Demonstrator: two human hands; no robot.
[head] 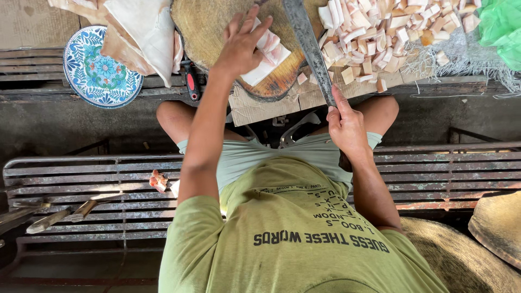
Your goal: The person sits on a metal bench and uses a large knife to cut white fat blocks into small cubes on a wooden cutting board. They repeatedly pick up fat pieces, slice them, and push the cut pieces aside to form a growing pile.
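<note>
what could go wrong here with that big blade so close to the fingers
1. The left hand presses flat on the pale strips right beside the cleaver; a slip might catch its fingers.
2. The round chopping block overhangs onto cardboard, so it may shift.
3. Cut cubes crowd the edge and could fall off.

The round chopping block (211, 27) is crowded: fat strips (268, 54) at its near edge, cleaver blade (306, 38) across the middle, a heap of cubes (380, 27) blocking the right. Its left part lies bare.
</note>
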